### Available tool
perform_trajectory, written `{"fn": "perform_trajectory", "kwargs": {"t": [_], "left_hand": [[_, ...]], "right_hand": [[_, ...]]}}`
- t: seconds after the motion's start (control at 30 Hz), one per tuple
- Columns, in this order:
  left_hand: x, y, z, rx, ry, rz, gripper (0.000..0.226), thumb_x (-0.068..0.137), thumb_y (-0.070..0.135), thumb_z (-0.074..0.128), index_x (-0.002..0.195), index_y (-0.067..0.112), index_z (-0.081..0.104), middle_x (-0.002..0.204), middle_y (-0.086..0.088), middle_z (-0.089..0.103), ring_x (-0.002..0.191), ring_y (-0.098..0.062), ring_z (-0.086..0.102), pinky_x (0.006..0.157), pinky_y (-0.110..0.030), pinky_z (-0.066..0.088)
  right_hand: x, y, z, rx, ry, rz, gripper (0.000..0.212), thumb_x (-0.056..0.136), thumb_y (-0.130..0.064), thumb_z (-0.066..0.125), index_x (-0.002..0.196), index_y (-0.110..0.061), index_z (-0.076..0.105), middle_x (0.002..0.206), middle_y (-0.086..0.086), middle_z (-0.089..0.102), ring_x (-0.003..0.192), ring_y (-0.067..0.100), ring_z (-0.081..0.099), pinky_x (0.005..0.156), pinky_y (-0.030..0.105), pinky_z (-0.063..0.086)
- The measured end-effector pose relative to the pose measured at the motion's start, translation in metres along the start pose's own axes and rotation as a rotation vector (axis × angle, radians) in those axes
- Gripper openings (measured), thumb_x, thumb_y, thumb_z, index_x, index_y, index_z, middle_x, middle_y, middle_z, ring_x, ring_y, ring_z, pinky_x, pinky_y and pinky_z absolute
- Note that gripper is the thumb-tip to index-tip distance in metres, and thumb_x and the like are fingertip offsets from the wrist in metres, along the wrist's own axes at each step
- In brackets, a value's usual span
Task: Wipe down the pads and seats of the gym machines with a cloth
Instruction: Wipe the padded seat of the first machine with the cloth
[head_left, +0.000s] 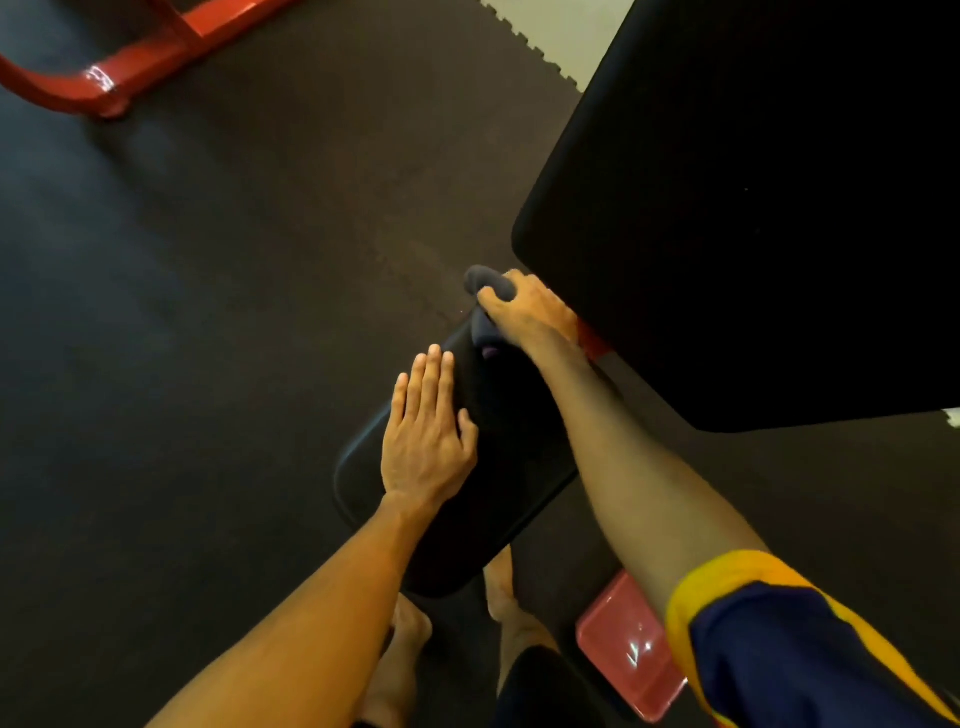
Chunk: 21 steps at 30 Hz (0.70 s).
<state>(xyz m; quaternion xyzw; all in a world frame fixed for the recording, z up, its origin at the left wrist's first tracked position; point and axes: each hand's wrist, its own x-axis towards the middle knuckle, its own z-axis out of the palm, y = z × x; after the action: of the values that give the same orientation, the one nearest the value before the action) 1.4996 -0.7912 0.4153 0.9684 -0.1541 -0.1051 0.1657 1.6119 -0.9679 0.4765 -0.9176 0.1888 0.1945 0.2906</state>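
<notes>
A black padded seat (498, 467) of a gym machine lies below me at centre. My left hand (428, 436) rests flat on its left side, fingers straight and together. My right hand (524, 306) grips a bunched dark grey cloth (485, 288) at the seat's far end, just under the lower corner of a large black back pad (753, 208) that fills the upper right. Part of the cloth hangs below the fist onto the seat.
Dark rubber mat flooring (234, 286) surrounds the machine. A red metal frame (104, 78) of another machine stands at top left. A red base part (628, 644) shows at bottom right beside my bare feet (410, 623). Pale floor (556, 26) begins beyond the mat's jigsaw edge.
</notes>
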Motion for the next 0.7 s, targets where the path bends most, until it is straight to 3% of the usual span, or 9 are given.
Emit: {"fn": "perform_trajectory", "kwargs": {"t": [0.07, 0.17, 0.27, 0.33, 0.4, 0.47, 0.53, 0.6, 0.7], "left_hand": [[0.0, 0.001, 0.0, 0.002, 0.006, -0.009, 0.069, 0.103, 0.039, 0.028, 0.162, 0.012, 0.004, 0.169, -0.008, -0.004, 0.156, -0.018, -0.007, 0.128, -0.041, 0.001], [0.005, 0.003, 0.0, 0.005, 0.023, -0.009, 0.069, 0.102, 0.037, 0.032, 0.161, 0.009, 0.01, 0.169, -0.01, 0.003, 0.157, -0.02, -0.001, 0.128, -0.043, 0.006], [0.001, 0.004, -0.002, -0.015, 0.002, -0.071, 0.071, 0.103, 0.041, 0.032, 0.162, 0.01, 0.008, 0.169, -0.009, 0.002, 0.157, -0.019, -0.001, 0.128, -0.043, 0.005], [0.003, 0.003, -0.003, -0.032, 0.005, -0.122, 0.073, 0.103, 0.045, 0.032, 0.162, 0.012, 0.004, 0.17, -0.008, 0.002, 0.157, -0.019, -0.001, 0.128, -0.041, 0.003], [0.0, 0.004, -0.004, -0.041, 0.006, -0.162, 0.074, 0.103, 0.048, 0.032, 0.162, 0.013, 0.004, 0.169, -0.008, 0.006, 0.156, -0.021, 0.003, 0.128, -0.042, 0.004], [-0.001, 0.003, -0.004, -0.05, 0.024, -0.169, 0.073, 0.102, 0.048, 0.032, 0.162, 0.012, 0.009, 0.168, -0.009, 0.012, 0.156, -0.023, 0.009, 0.128, -0.043, 0.008], [0.0, 0.001, -0.004, -0.055, 0.048, -0.163, 0.072, 0.101, 0.045, 0.034, 0.161, 0.01, 0.014, 0.167, -0.012, 0.018, 0.155, -0.025, 0.015, 0.127, -0.043, 0.01], [0.001, 0.002, -0.001, -0.048, 0.07, -0.173, 0.07, 0.101, 0.042, 0.034, 0.16, 0.008, 0.017, 0.165, -0.013, 0.022, 0.154, -0.026, 0.019, 0.127, -0.044, 0.012], [-0.001, 0.003, 0.0, -0.038, 0.083, -0.216, 0.067, 0.101, 0.041, 0.032, 0.16, 0.011, 0.018, 0.164, -0.011, 0.026, 0.151, -0.026, 0.023, 0.126, -0.044, 0.014]], "right_hand": [[-0.005, -0.007, 0.012, -0.238, 0.133, -0.103, 0.051, 0.102, -0.052, 0.046, 0.14, -0.018, 0.055, 0.145, 0.01, 0.054, 0.134, 0.028, 0.049, 0.108, 0.026, 0.036], [-0.009, 0.002, 0.029, -0.42, 0.073, -0.343, 0.057, 0.096, -0.062, 0.045, 0.14, -0.025, 0.055, 0.15, 0.0, 0.048, 0.146, 0.026, 0.035, 0.117, 0.045, 0.028], [0.001, -0.004, 0.017, -0.352, 0.018, -0.329, 0.053, 0.097, -0.06, 0.049, 0.138, -0.025, 0.056, 0.144, 0.001, 0.051, 0.139, 0.023, 0.041, 0.103, 0.035, 0.034], [0.019, -0.018, 0.009, -0.22, -0.059, -0.061, 0.052, 0.1, -0.056, 0.049, 0.14, -0.023, 0.054, 0.14, 0.004, 0.052, 0.132, 0.023, 0.047, 0.088, 0.031, 0.031], [0.021, -0.028, 0.012, -0.229, -0.086, 0.061, 0.053, 0.101, -0.056, 0.047, 0.141, -0.022, 0.054, 0.14, 0.005, 0.054, 0.13, 0.024, 0.049, 0.087, 0.033, 0.032], [0.01, -0.028, 0.024, -0.389, 0.003, -0.104, 0.056, 0.1, -0.06, 0.042, 0.138, -0.022, 0.057, 0.143, 0.005, 0.052, 0.134, 0.025, 0.046, 0.099, 0.038, 0.036], [-0.008, -0.017, 0.039, -0.481, 0.058, -0.363, 0.058, 0.097, -0.064, 0.04, 0.135, -0.024, 0.061, 0.144, 0.003, 0.054, 0.14, 0.026, 0.041, 0.116, 0.047, 0.025], [-0.013, -0.001, 0.044, -0.528, 0.045, -0.529, 0.061, 0.096, -0.066, 0.038, 0.135, -0.025, 0.061, 0.145, 0.002, 0.054, 0.143, 0.025, 0.038, 0.122, 0.052, 0.015], [0.0, 0.001, 0.037, -0.504, 0.068, -0.486, 0.057, 0.096, -0.065, 0.042, 0.131, -0.026, 0.062, 0.139, 0.001, 0.057, 0.138, 0.024, 0.043, 0.116, 0.046, 0.028]]}}
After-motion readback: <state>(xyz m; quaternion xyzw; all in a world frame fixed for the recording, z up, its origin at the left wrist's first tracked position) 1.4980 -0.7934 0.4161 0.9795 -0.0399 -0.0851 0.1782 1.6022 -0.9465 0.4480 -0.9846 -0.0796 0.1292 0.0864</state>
